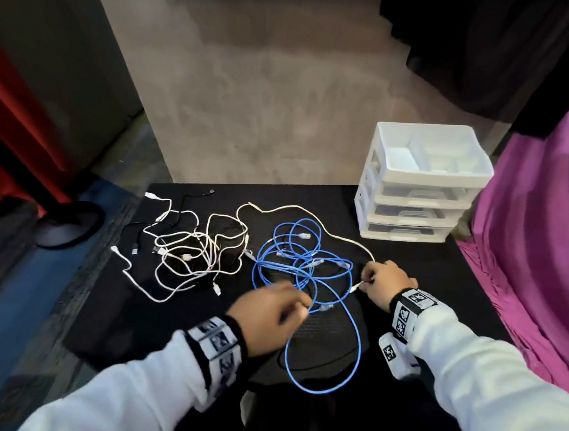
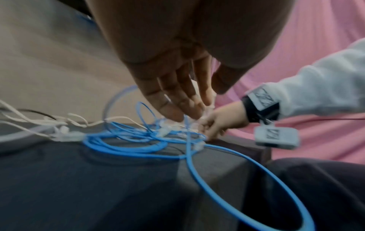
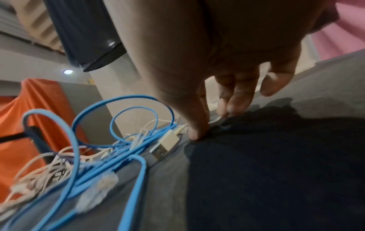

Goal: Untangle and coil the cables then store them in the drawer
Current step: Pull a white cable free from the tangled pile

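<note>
A tangle of blue network cables (image 1: 302, 259) lies mid-table, with one long loop hanging over the near edge. My left hand (image 1: 299, 304) reaches into it, blurred. In the left wrist view its fingers (image 2: 177, 107) are straight and their tips touch the blue cables (image 2: 126, 145). My right hand (image 1: 367, 282) pinches a white USB cable (image 1: 310, 212) close to its plug (image 3: 166, 143). The thumb (image 3: 194, 132) presses down beside the plug. A knot of white and black cables (image 1: 194, 253) sits to the left. The white three-drawer unit (image 1: 417, 193) stands at the back right with its drawers pushed in.
The black table (image 1: 422, 273) ends just behind the cables and the drawer unit. Magenta fabric (image 1: 542, 231) hangs close along the right side. On the floor at the left are a red drape (image 1: 11, 132) and a round black base (image 1: 69, 225).
</note>
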Motion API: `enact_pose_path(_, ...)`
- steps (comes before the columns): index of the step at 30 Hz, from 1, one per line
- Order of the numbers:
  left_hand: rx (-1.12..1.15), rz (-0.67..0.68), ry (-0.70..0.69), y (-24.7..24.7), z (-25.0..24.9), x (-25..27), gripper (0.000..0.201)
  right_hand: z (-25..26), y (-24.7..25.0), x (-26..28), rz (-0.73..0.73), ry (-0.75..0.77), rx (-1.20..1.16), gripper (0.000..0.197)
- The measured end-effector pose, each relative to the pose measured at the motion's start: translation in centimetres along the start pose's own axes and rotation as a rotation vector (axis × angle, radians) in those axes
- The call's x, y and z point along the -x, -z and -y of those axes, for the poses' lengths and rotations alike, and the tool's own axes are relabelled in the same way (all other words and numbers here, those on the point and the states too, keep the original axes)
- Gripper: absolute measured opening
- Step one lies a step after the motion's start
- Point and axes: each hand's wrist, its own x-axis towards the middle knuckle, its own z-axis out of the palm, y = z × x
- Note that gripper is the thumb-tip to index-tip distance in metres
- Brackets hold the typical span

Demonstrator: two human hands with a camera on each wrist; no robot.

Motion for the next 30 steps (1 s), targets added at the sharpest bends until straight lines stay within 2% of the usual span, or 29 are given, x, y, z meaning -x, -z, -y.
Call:
enact_pose_path(2,0.004,0.133,-0.025,-2.4,-1.5,0.0,0.032,0.1,0.9,0.4,-0.07,-0.053,-0.009,0.019)
enact_pose_path(4,0.041,0.163,-0.026,-3.7,-2.0,-0.2,0.035,-0.6,2.1,0.5,-0.155,-0.09,-0.059,0.022)
enact_pose_path(7,0.055,0.252,0.06,-3.8,-0.6,-1.4,0.048,-3.3,5.5,0.3,-0.236,-0.106,-0.243,0.027)
enact_pose_path(9,-0.022,0.322,0.136,-3.0,0.8,-2.5,0.06,-4.6,8.8,0.9,-0.334,-0.059,-0.443,0.027)
enact_pose_path(10,-0.049,0.336,0.183,-2.5,1.4,-3.1,0.063,-5.0,10.6,1.3,-0.431,-0.029,-0.547,0.025)
enact_pose_path(12,-0.075,0.335,0.25,-1.0,2.1,-4.1,0.057,-4.8,13.9,2.8,-0.614,0.072,-0.774,0.025)
enact_pose_path(13,-0.073,0.315,0.276,-0.1,2.0,-4.5,0.047,-4.2,15.4,3.9,-0.657,0.149,-0.862,0.025)
enact_pose_path(15,0.016,0.214,0.315,1.8,0.9,-5.1,0.033,-2.2,17.3,6.1,-0.628,0.33,-0.892,0.021)
enact_pose_path(17,0.215,-0.037,0.303,4.0,-1.8,-5.5,0.039,0.2,17.9,8.2,-0.517,0.488,-0.794,0.016)
enact_pose_path(18,0.307,-0.23,0.262,5.0,-3.3,-5.6,0.037,1.6,17.7,9.3,-0.443,0.563,-0.704,0.015)
enact_pose_path(20,0.343,-0.601,0.078,7.3,-6.6,-5.5,0.024,4.1,16.6,10.7,-0.303,0.674,-0.446,0.016)
enact_pose_path(21,0.306,-0.658,-0.007,8.2,-7.6,-5.4,0.021,5.2,15.7,11.2,-0.263,0.708,-0.325,0.018)
enact_pose_path(22,0.27,-0.607,-0.073,8.6,-8.2,-5.4,0.022,6.1,14.7,11.5,-0.254,0.746,-0.239,0.021)
enact_pose_path(23,0.243,-0.484,-0.091,8.5,-8.4,-5.3,0.024,6.9,13.8,11.7,-0.266,0.792,-0.182,0.023)
enact_pose_path(25,0.188,-0.232,-0.003,7.9,-8.3,-4.5,0.03,8.5,12.7,12.4,-0.301,0.855,-0.112,0.025)
enact_pose_path(26,0.142,-0.17,0.039,7.6,-7.9,-3.9,0.033,9.0,12.4,12.5,-0.303,0.866,-0.089,0.026)
enact_pose_path(28,0.071,-0.158,0.062,8.0,-7.3,-2.9,0.034,9.1,11.8,11.8,-0.258,0.857,-0.106,0.039)
enact_pose_path(30,0.097,-0.218,0.032,9.9,-6.4,-2.1,0.04,8.7,11.1,10.2,-0.226,0.841,-0.119,0.054)
